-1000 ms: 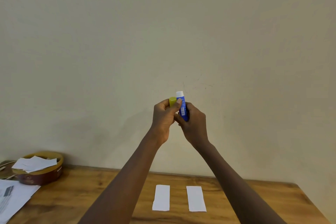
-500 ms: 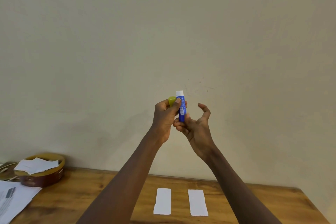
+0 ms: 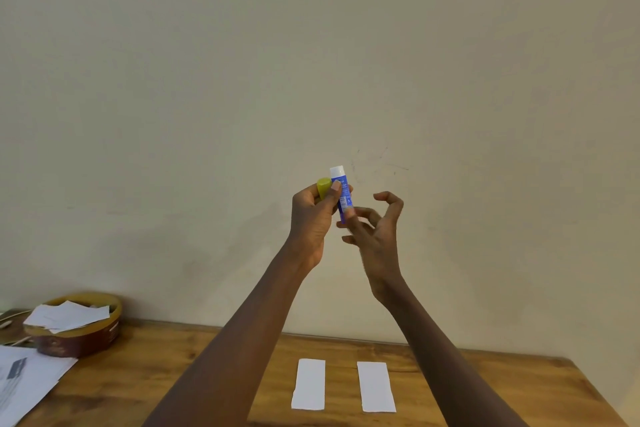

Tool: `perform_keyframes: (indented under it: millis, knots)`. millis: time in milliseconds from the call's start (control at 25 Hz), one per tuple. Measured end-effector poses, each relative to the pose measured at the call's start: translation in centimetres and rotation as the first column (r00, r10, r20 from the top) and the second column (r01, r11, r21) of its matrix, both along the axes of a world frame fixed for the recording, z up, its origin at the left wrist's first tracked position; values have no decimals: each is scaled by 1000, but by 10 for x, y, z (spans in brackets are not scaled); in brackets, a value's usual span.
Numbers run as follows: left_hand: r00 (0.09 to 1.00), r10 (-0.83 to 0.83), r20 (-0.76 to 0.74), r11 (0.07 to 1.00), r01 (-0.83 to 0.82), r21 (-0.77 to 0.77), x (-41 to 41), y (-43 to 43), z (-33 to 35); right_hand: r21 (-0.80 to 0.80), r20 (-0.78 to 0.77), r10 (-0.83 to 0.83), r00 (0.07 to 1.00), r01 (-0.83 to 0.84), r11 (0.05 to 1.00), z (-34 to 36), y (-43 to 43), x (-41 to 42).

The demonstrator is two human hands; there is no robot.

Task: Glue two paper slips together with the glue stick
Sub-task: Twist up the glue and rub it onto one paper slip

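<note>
wooden table (image 3: 173,374), plain beige wall (image 3: 311,45)

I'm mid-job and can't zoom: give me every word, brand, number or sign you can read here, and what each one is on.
Nothing is legible.
Blue glue stick tube with white tip, in the left hand: white print and a white label panel, too small to read.
Round brown and yellow tin: faint marking on its side, blurred.
White printed sheet at the wooden table's left edge: a dark block and grey lines, unreadable.
Two white paper slips: blank.
</note>
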State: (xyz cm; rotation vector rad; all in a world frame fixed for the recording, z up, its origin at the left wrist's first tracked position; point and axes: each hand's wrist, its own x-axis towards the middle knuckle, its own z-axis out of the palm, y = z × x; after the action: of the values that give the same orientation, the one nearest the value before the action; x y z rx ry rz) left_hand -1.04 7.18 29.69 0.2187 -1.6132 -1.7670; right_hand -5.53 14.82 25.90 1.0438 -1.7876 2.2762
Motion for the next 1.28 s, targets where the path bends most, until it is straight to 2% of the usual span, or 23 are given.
perform_keyframes:
  millis: [80,120,240,280,320,400,440,480,600,640,680,760,800,840,960,1000,1040,1160,1200,1280]
  knots:
    - [1000,-11,-23,1000,11,3,-1,0,0,48,-119,-149,982,155,987,-3,-3,2]
    - [999,-18,-26,1000,18,1,-1,0,0,52,-118,-117,986,124,991,-3,-3,3]
    - [999,-35,-24,999,35,7,0,-2,0,2,55,152,987,-153,988,-1,2,2]
    - [999,-35,-24,999,35,7,0,-2,-1,-10,79,166,983,-166,986,-1,2,1]
    - [999,-30,-24,1000,30,3,0,-1,-1,7,53,103,993,-103,995,-1,1,1]
    - [999,-26,-39,1000,27,12,-1,0,-1,52,-82,-130,988,135,989,-3,-2,2]
    - [998,-32,-48,999,33,12,-1,0,0,43,-115,-173,978,179,983,-5,-4,2]
    - [998,-40,-51,999,41,10,-1,0,0,24,-98,-135,986,138,990,-6,-4,2]
    - [996,-69,-54,997,70,13,-1,0,1,-97,103,208,973,-198,975,-4,2,0]
    - [997,-60,-55,998,60,1,-1,1,0,-119,132,236,963,-221,968,-3,3,0]
    - [998,-43,-54,999,42,-13,-1,1,1,-105,118,185,976,-173,979,-3,2,1]
    - [998,-25,-59,1000,24,-10,-3,2,2,-30,5,-67,998,67,997,-3,-1,3]
    - [998,-29,-63,1000,28,-7,-3,2,2,-28,-34,-137,990,136,990,-3,-2,3]
    - [997,-35,-63,999,35,-10,-3,2,3,-40,-40,-135,990,133,990,-4,-3,3]
    - [998,-44,-47,998,43,-35,-4,1,4,-120,71,122,990,-113,986,-2,0,3]
    - [998,-40,-41,998,38,-41,-4,2,3,-137,95,159,983,-145,980,-2,0,3]
    - [999,-32,-34,998,31,-46,-4,2,3,-126,91,120,989,-108,986,-2,-1,2]
    - [999,-17,-33,998,15,-54,-6,2,2,-62,-21,-165,986,163,985,-4,-3,1]
    - [999,-24,-37,998,22,-59,-6,2,3,-68,-26,-177,984,175,982,-4,-3,1]
    - [998,-51,-48,997,49,-52,-5,2,4,-116,31,-24,999,27,993,-4,-1,1]
